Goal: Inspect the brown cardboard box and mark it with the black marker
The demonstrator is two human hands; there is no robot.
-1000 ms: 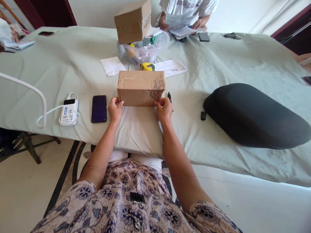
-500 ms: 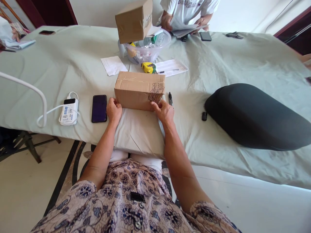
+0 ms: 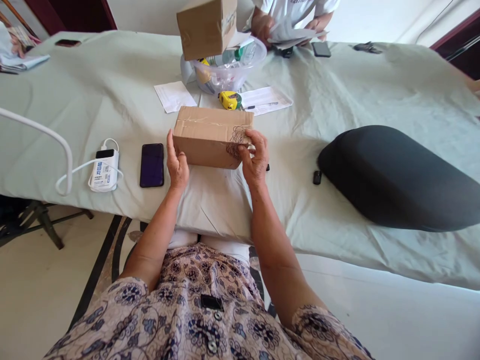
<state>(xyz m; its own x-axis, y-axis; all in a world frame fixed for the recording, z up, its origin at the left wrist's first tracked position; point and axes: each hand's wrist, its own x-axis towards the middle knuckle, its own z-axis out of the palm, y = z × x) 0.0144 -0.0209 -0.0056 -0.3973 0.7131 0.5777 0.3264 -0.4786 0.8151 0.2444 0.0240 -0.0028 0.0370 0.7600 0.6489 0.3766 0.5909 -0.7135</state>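
A brown cardboard box (image 3: 210, 137) rests on the cloth in front of me, with dark scribbles over its right front corner. Its left end is held by my left hand (image 3: 177, 165), fingers along the side and thumb at the front face. My right hand (image 3: 256, 155) grips the scribbled corner, thumb on the front and fingers over the top edge. Beyond the box lies a yellow tape measure (image 3: 229, 100). A black marker (image 3: 267, 167) is mostly hidden behind my right hand. Left of my left hand is a dark phone (image 3: 152, 165).
A white power bank (image 3: 105, 170) with a cable lies left. To the right sit a black cap (image 3: 317, 177) and a large black padded object (image 3: 397, 177). A plastic basin (image 3: 232, 75) of bottles carries another cardboard box (image 3: 204, 32). Across the table a person holds papers (image 3: 294, 32).
Both hands have shifted up from the box's lower front edge, the left onto its side, the right onto its upper corner. My right hand now covers most of the marker.
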